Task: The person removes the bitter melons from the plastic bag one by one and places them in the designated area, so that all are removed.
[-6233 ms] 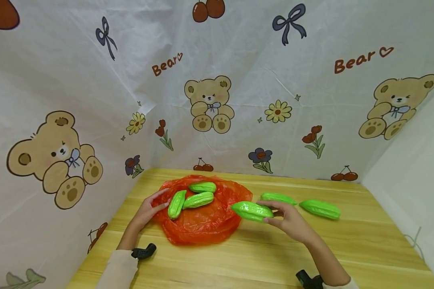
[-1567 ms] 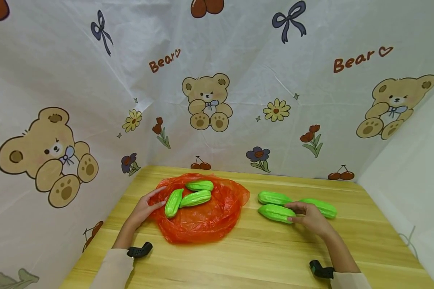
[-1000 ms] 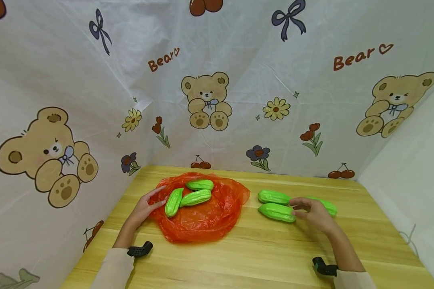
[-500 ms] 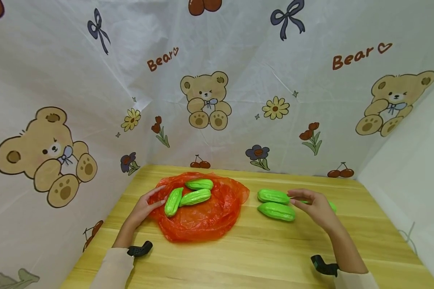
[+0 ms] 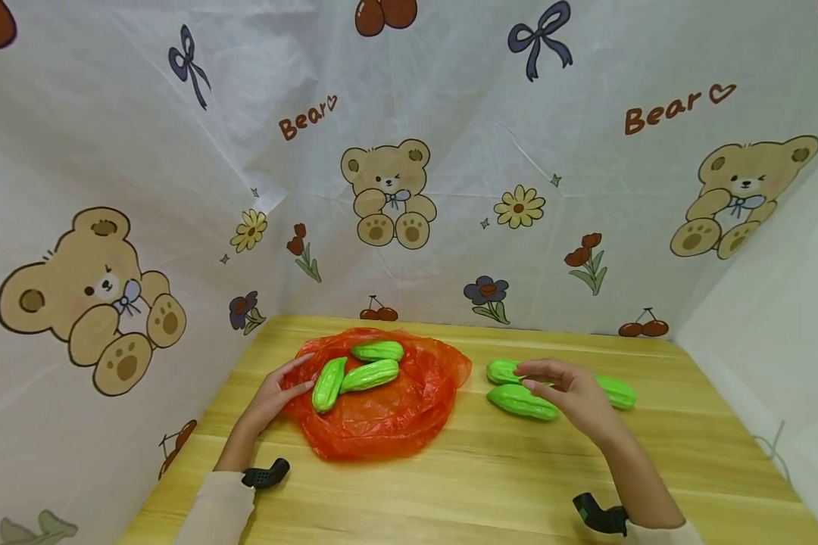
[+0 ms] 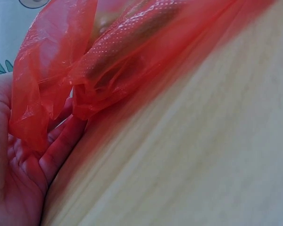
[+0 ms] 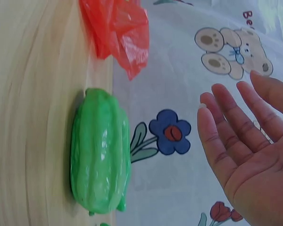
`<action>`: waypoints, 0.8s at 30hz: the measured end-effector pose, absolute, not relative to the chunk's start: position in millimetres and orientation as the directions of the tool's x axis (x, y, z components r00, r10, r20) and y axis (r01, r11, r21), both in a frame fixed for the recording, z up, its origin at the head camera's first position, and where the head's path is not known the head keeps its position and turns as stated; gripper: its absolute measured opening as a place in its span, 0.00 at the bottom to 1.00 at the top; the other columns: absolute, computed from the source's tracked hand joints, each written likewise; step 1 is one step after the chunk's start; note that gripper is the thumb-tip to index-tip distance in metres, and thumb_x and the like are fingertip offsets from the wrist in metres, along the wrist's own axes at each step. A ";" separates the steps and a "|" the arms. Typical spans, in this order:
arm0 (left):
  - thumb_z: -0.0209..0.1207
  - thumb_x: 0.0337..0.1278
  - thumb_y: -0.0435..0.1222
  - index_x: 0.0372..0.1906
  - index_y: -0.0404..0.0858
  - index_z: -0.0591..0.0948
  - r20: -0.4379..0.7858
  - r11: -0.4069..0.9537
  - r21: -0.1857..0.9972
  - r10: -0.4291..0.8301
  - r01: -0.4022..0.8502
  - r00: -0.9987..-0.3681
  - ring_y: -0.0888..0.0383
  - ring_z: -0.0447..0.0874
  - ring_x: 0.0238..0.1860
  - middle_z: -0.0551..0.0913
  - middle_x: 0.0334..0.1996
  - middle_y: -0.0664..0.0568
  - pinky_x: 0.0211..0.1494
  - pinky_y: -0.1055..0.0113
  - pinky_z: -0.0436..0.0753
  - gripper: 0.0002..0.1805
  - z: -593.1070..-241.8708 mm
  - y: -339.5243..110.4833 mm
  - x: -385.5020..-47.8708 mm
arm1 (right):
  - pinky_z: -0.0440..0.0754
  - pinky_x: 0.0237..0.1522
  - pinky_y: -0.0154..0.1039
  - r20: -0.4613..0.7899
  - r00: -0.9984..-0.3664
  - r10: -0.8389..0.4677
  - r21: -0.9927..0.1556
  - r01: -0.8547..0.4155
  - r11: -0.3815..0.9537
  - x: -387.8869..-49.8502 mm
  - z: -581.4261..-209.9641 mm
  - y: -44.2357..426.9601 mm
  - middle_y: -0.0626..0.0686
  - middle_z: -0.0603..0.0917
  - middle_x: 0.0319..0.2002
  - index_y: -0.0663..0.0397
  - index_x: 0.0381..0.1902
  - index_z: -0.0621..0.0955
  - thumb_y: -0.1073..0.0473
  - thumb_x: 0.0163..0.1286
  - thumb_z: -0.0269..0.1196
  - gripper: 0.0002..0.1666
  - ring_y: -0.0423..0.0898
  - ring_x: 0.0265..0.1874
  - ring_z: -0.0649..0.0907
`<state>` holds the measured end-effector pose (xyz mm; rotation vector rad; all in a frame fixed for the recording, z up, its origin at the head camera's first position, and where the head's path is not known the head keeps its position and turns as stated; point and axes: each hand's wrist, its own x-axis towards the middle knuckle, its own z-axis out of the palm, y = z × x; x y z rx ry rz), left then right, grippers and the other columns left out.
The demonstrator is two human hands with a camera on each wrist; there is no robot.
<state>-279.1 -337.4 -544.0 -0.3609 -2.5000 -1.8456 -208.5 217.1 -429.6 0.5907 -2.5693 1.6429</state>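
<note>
Three glossy green ridged vegetables that look like bitter melons (image 5: pixel 370 375) lie inside a crumpled, spread red plastic bag (image 5: pixel 382 437). My left hand (image 5: pixel 270 395) rests at the bag's left edge, fingers and thumb fairly straight; in the left wrist view its fingertips are hidden behind the red film. To the right, on the table, are three more: a front bitter melon (image 5: pixel 522 402), a back bitter melon (image 5: pixel 501 371) partly covered, and a far-right bitter melon (image 5: pixel 616 392). My right hand (image 5: pixel 576 397) hovers above these with relaxed fingers, holding nothing, as the right wrist view (image 7: pixel 254 155) confirms.
The wooden table (image 5: pixel 409 499) meets a white bear-print cloth (image 5: pixel 450 227) at the back and left. A plain white panel (image 5: pixel 777 363) stands on the right, with a thin cord (image 5: pixel 777 454) beside it. Black wrist cameras sit on both forearms.
Earlier, my right hand carried one bitter melon away from the bag, set it down before the others and let go. Since then it has risen and shifted left. The left hand stays put.
</note>
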 end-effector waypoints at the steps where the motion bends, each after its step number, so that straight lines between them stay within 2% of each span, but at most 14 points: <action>1: 0.65 0.67 0.39 0.73 0.43 0.71 0.146 0.278 0.941 0.175 0.192 -0.974 0.39 0.53 0.78 0.63 0.76 0.41 0.77 0.39 0.54 0.32 -549.2 -339.2 -281.7 | 0.83 0.49 0.33 0.220 -0.927 -0.302 -0.877 -0.324 0.354 -207.8 -430.2 214.4 0.56 0.85 0.56 0.55 0.58 0.84 0.55 0.74 0.64 0.18 0.42 0.53 0.84; 6: 0.65 0.67 0.39 0.74 0.42 0.71 0.157 0.278 0.938 0.185 0.205 -0.970 0.39 0.54 0.77 0.63 0.76 0.40 0.76 0.43 0.57 0.32 -548.2 -339.4 -281.0 | 0.83 0.51 0.34 0.205 -0.920 -0.334 -0.900 -0.311 0.306 -204.9 -429.2 200.9 0.59 0.84 0.57 0.56 0.58 0.84 0.56 0.74 0.64 0.18 0.50 0.55 0.84; 9: 0.64 0.67 0.39 0.74 0.42 0.70 0.146 0.278 0.940 0.186 0.195 -0.972 0.41 0.56 0.77 0.64 0.76 0.41 0.74 0.56 0.65 0.32 -547.4 -339.0 -280.8 | 0.83 0.52 0.33 0.202 -0.917 -0.343 -0.902 -0.311 0.300 -204.0 -429.9 194.0 0.61 0.84 0.57 0.56 0.57 0.84 0.56 0.73 0.65 0.18 0.54 0.56 0.83; 11: 0.64 0.67 0.38 0.74 0.42 0.70 0.140 0.287 0.939 0.185 0.189 -0.973 0.41 0.57 0.76 0.64 0.76 0.42 0.72 0.62 0.66 0.32 -545.6 -338.7 -280.6 | 0.83 0.52 0.33 0.197 -0.918 -0.344 -0.907 -0.304 0.293 -204.3 -429.3 189.4 0.61 0.84 0.57 0.57 0.57 0.84 0.55 0.73 0.65 0.19 0.56 0.57 0.83; 13: 0.64 0.68 0.37 0.75 0.41 0.69 0.140 0.295 0.936 0.188 0.192 -0.972 0.41 0.57 0.76 0.63 0.76 0.40 0.73 0.61 0.65 0.33 -543.5 -337.2 -279.5 | 0.83 0.52 0.33 0.192 -0.916 -0.352 -0.911 -0.299 0.283 -204.8 -428.6 184.7 0.60 0.84 0.57 0.59 0.58 0.83 0.55 0.73 0.65 0.20 0.57 0.57 0.83; 16: 0.63 0.68 0.34 0.75 0.37 0.68 0.140 0.302 0.933 0.192 0.194 -0.971 0.38 0.56 0.76 0.62 0.76 0.38 0.75 0.53 0.61 0.32 -538.6 -333.4 -275.6 | 0.83 0.52 0.33 0.194 -0.909 -0.369 -0.910 -0.307 0.277 -206.1 -425.8 176.2 0.58 0.85 0.57 0.60 0.59 0.82 0.55 0.73 0.65 0.21 0.57 0.56 0.83; 21: 0.61 0.69 0.32 0.75 0.34 0.67 0.133 0.303 0.935 0.183 0.184 -0.974 0.37 0.56 0.76 0.62 0.75 0.36 0.70 0.67 0.66 0.32 -533.2 -330.2 -272.8 | 0.82 0.53 0.35 0.208 -0.900 -0.382 -0.890 -0.336 0.308 -210.2 -418.3 160.6 0.50 0.86 0.55 0.54 0.59 0.83 0.52 0.73 0.65 0.21 0.51 0.54 0.84; 23: 0.61 0.69 0.32 0.75 0.35 0.68 0.133 0.297 0.937 0.178 0.182 -0.975 0.37 0.57 0.76 0.63 0.75 0.37 0.70 0.66 0.67 0.32 -535.3 -331.7 -274.7 | 0.83 0.52 0.36 0.212 -0.900 -0.381 -0.890 -0.339 0.305 -212.5 -416.1 154.9 0.49 0.86 0.54 0.53 0.59 0.83 0.51 0.73 0.66 0.21 0.52 0.54 0.84; 24: 0.62 0.69 0.32 0.75 0.36 0.68 0.136 0.295 0.938 0.175 0.183 -0.975 0.37 0.56 0.76 0.63 0.75 0.37 0.72 0.61 0.66 0.32 -536.9 -332.8 -275.9 | 0.84 0.52 0.36 0.216 -0.899 -0.381 -0.890 -0.342 0.301 -213.8 -415.5 152.3 0.49 0.86 0.54 0.53 0.59 0.83 0.52 0.72 0.66 0.21 0.52 0.54 0.84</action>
